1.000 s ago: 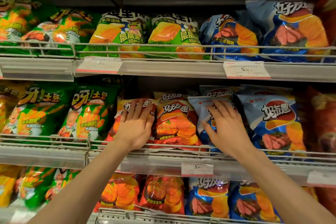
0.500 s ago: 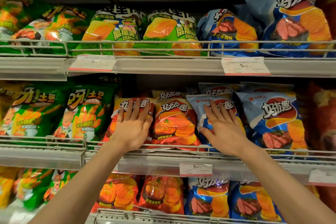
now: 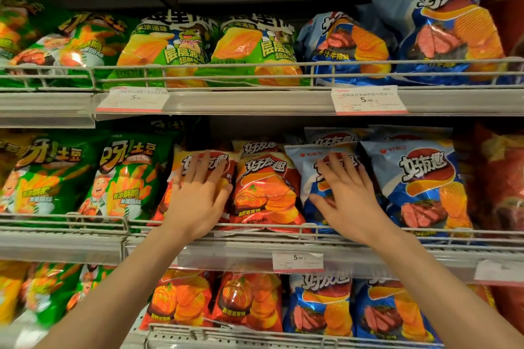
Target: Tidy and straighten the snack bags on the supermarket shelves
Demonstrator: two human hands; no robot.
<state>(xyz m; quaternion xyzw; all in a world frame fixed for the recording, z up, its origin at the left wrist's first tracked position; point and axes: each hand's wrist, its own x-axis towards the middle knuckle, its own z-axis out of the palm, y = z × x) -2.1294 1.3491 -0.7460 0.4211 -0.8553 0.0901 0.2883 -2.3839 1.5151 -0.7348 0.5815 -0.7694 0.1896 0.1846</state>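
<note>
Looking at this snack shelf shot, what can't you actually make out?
Head view only:
- Orange bag: middle hidden by left hand.
- Light blue bag: front covered by right hand.
- Red bags: cut off by right edge.
- Price label: small print unreadable.

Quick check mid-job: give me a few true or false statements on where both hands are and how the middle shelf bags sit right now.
1. The left hand lies flat on an orange-red chip bag on the middle shelf. True.
2. The right hand is lifting a green bag off the top shelf. False: it presses on a blue chip bag on the middle shelf.
3. Another orange-red bag stands between the two hands. True.
4. The price tag below the hands reads 9.90. False: it reads 5.90.
5. Both hands are closed into fists. False: fingers are spread and nearly straight.
</note>
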